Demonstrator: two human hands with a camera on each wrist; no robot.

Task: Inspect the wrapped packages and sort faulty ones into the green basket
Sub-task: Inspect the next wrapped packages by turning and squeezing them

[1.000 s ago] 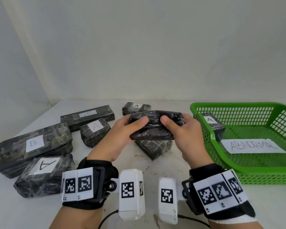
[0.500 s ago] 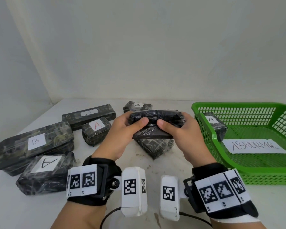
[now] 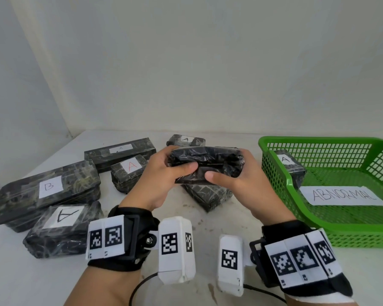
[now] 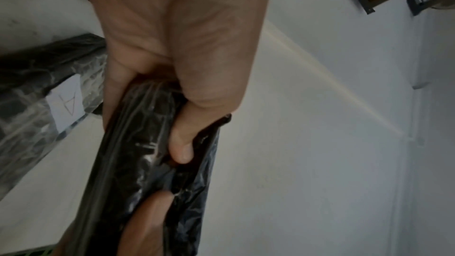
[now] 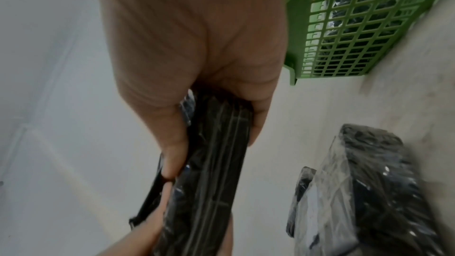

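Observation:
Both hands hold one black wrapped package (image 3: 206,164) up over the middle of the table. My left hand (image 3: 164,173) grips its left end, thumb on the near side. My right hand (image 3: 234,180) grips its right end the same way. The wrap looks loose and crumpled where the thumbs press (image 4: 157,153) (image 5: 214,163). No label shows on it. The green basket (image 3: 281,184) stands at the right, holding one package marked A (image 3: 290,166) and a paper reading ABNORMAL (image 3: 343,195).
Another wrapped package (image 3: 208,195) lies on the table right under the held one. Several labelled packages lie to the left: a long B box (image 3: 47,193), an A package (image 3: 62,228), a red-lettered A (image 3: 128,171), a long box (image 3: 119,153). One more A (image 3: 186,140) sits behind.
The held package has turned a little in the hands, and both thumbs have shifted closer together along its near side. It stays at the same height above the table.

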